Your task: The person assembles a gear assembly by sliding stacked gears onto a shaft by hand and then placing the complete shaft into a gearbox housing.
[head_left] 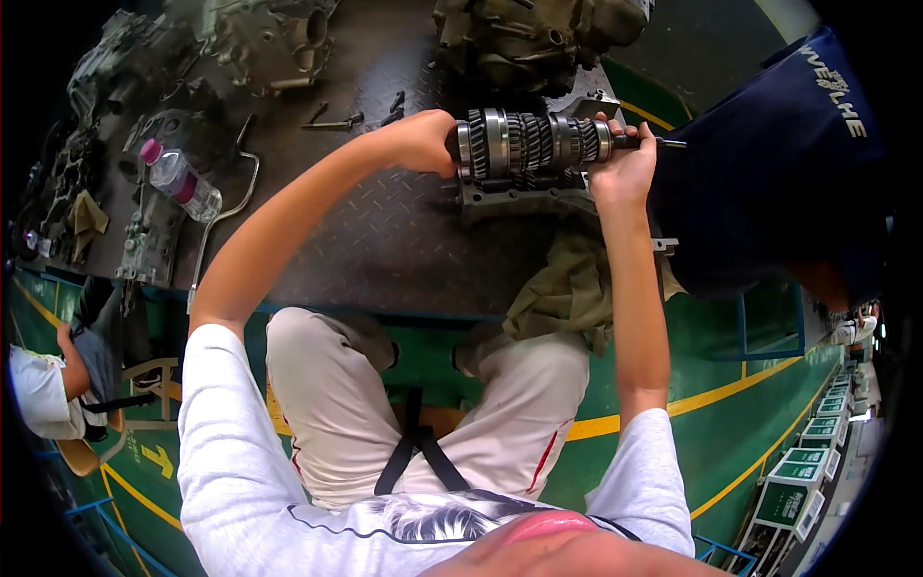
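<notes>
A gear shaft with several toothed steel gears lies level between my two hands, over an open metal gearbox housing. My left hand is closed round its left end, the fingers mostly hidden behind it. At the other end my right hand grips the shaft from below, and a thin dark rod end sticks out past the fingers. Whether the shaft rests in the housing or is held just above it, I cannot tell. A crumpled olive cloth hangs off the table edge below my right wrist.
Large castings stand at the back of the metal table, more at the far left. A capped bottle and a bent metal bar lie left of my arm. Small tools sit behind. A person in a dark shirt is close at right.
</notes>
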Demonstrator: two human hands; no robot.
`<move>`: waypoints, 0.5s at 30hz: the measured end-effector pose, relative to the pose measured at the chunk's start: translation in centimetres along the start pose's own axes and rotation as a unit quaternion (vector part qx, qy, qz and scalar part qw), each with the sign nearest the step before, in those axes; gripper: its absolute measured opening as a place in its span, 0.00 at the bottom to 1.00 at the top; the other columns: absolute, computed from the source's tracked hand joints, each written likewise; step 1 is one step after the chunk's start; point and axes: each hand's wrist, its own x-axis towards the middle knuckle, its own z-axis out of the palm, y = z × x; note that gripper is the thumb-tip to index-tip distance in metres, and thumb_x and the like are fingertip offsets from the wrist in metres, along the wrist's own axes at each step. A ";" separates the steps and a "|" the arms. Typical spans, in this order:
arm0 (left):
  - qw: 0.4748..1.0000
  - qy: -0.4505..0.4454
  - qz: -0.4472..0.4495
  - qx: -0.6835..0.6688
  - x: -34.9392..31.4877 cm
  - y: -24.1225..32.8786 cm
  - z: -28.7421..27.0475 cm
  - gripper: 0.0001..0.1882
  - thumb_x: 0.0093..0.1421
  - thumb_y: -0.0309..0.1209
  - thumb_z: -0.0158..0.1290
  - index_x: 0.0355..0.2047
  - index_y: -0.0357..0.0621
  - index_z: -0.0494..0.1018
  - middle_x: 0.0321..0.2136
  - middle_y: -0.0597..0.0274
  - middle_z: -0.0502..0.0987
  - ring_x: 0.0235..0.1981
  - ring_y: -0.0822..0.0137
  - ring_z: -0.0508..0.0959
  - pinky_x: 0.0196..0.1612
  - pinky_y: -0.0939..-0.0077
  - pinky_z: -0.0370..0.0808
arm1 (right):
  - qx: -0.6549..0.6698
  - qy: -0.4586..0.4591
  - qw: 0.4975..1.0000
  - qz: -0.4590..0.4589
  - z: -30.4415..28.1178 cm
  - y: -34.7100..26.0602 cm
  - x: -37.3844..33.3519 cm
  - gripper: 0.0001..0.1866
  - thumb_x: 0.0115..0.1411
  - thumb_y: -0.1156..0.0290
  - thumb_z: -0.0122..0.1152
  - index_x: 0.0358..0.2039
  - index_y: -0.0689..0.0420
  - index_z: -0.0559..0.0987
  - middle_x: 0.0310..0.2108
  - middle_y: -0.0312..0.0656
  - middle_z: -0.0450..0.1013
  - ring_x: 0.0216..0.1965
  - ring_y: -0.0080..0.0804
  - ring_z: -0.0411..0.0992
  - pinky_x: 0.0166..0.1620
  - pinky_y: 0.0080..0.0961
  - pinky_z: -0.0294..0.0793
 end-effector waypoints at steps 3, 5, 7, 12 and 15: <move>1.000 -0.002 0.005 -0.001 -0.3 -0.1 -0.3 0.13 0.37 0.26 0.57 0.25 0.33 0.72 0.20 0.59 0.73 0.24 0.69 0.71 0.30 0.72 0.68 | 0.008 -0.019 0.999 0.032 -0.3 0.1 0.2 0.13 0.65 0.61 0.41 0.24 0.51 0.63 0.23 0.39 0.64 0.39 0.42 0.69 0.50 0.43 0.70; 0.999 -0.001 -0.049 -0.003 -0.8 0.4 -0.7 0.13 0.37 0.25 0.57 0.26 0.33 0.71 0.20 0.59 0.73 0.25 0.69 0.72 0.31 0.72 0.69 | 0.009 -0.025 0.999 0.036 -0.5 0.5 0.6 0.13 0.65 0.61 0.41 0.24 0.51 0.63 0.23 0.39 0.64 0.39 0.42 0.69 0.50 0.42 0.70; 0.999 0.013 -0.048 0.003 -0.6 -1.0 -0.3 0.13 0.36 0.24 0.56 0.25 0.33 0.71 0.20 0.59 0.73 0.25 0.68 0.72 0.31 0.72 0.69 | 0.011 -0.035 0.999 0.041 -0.3 1.1 0.7 0.13 0.64 0.61 0.41 0.24 0.51 0.63 0.23 0.39 0.64 0.40 0.42 0.69 0.50 0.40 0.69; 0.999 0.017 -0.028 -0.021 -0.9 -2.2 -0.4 0.13 0.36 0.25 0.56 0.26 0.32 0.72 0.20 0.57 0.73 0.26 0.67 0.72 0.32 0.71 0.69 | -0.016 -0.009 0.998 0.054 0.2 2.0 0.7 0.13 0.64 0.61 0.41 0.24 0.52 0.62 0.23 0.40 0.64 0.40 0.43 0.69 0.50 0.39 0.69; 0.999 0.024 -0.037 -0.008 -0.9 -2.0 -0.3 0.14 0.37 0.26 0.56 0.25 0.32 0.72 0.20 0.56 0.73 0.25 0.67 0.72 0.31 0.70 0.69 | -0.011 0.011 0.998 0.060 -0.4 2.1 0.9 0.12 0.64 0.62 0.41 0.25 0.52 0.62 0.23 0.41 0.64 0.40 0.44 0.69 0.50 0.41 0.69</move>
